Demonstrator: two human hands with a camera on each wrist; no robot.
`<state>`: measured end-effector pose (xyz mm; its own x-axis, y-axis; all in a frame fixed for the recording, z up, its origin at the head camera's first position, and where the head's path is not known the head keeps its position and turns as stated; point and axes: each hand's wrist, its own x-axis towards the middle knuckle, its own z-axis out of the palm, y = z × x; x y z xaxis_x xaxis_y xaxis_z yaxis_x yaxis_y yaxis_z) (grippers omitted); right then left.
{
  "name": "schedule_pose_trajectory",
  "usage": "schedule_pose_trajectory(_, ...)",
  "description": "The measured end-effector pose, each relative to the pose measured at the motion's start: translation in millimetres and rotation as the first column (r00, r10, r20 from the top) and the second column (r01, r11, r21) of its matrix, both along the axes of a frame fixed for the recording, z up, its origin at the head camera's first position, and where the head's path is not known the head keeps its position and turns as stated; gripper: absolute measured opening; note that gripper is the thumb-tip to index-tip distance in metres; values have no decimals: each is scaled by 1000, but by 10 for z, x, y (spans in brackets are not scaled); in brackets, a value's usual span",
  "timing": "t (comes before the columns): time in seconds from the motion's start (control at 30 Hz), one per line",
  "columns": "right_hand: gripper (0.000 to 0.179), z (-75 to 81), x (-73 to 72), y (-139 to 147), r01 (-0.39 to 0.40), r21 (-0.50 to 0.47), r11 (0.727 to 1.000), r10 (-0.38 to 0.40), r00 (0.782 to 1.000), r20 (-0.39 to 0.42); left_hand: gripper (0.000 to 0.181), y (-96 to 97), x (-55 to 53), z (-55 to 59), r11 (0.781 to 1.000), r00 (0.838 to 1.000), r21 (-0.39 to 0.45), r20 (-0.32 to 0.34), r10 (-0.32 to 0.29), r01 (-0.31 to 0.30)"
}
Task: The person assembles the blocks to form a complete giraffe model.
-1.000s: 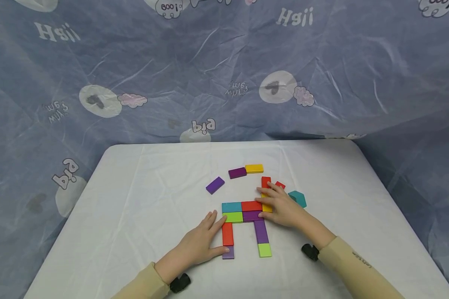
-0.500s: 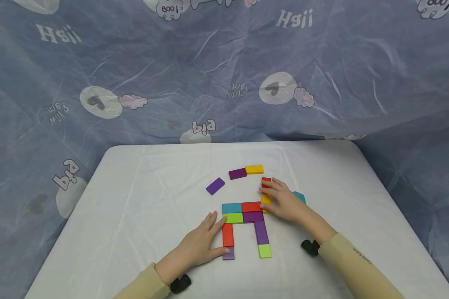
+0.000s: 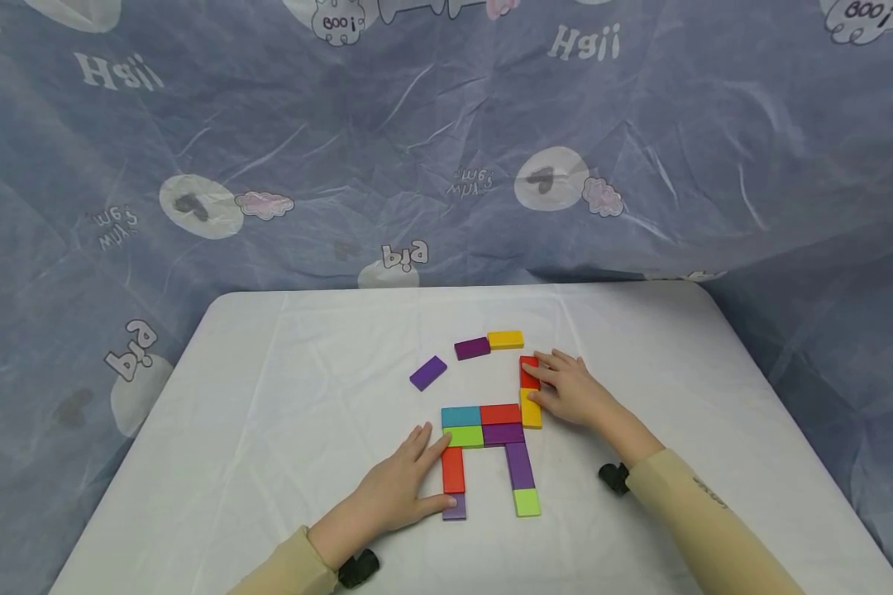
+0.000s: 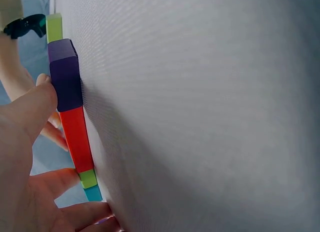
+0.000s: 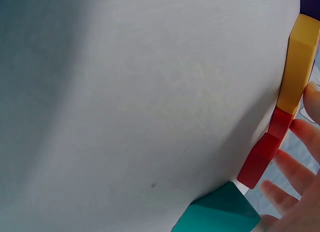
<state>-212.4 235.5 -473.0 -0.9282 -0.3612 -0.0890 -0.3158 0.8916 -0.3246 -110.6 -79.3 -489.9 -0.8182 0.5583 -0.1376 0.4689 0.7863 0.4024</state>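
A row of flat coloured blocks forms an arch-like figure. My left hand point(image 3: 398, 483) lies at its left side with fingers extended. Its thumb touches the lavender block point(image 4: 66, 84), and a finger touches the lime block point(image 3: 467, 436); the red block point(image 3: 453, 469) lies between. My right hand point(image 3: 573, 392) has loosely spread fingers over the upright column at the right. The thumb touches the yellow block point(image 3: 530, 416) and a fingertip the red block point(image 3: 528, 366). In the right wrist view, a small red block point(image 5: 257, 159) and a teal block point(image 5: 217, 212) lie near the fingers; the hand covers both in the head view.
Beyond the figure lie a violet block point(image 3: 427, 373), a plum block point(image 3: 472, 349) and a yellow block point(image 3: 506, 340). A blue block point(image 3: 460, 416), more purple blocks and a lime block point(image 3: 526, 502) make up the figure. A white cloth covers the table point(image 3: 305, 372).
My right hand has shifted up and slightly right along the column, uncovering more of the yellow block and covering the teal block. My left hand stays in place.
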Motion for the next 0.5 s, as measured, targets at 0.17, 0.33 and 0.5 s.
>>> schedule_pose_trajectory(0.17,56,-9,-2,15,-12,-9,1000,11,1000,-10,86,-5,-2,-7,1000,1000,2,-4,2,-2)
schedule_pose_trajectory(0.33,56,-24,-1,22,-18,-25,1000,18,1000,1,86,-7,-5,-16,1000,1000,2,-2,2,-2)
schedule_pose_trajectory(0.5,57,-38,-2,30,-28,-31,999,28,1000,4,86,-4,-6,-22,1000,1000,2,0,3,-3)
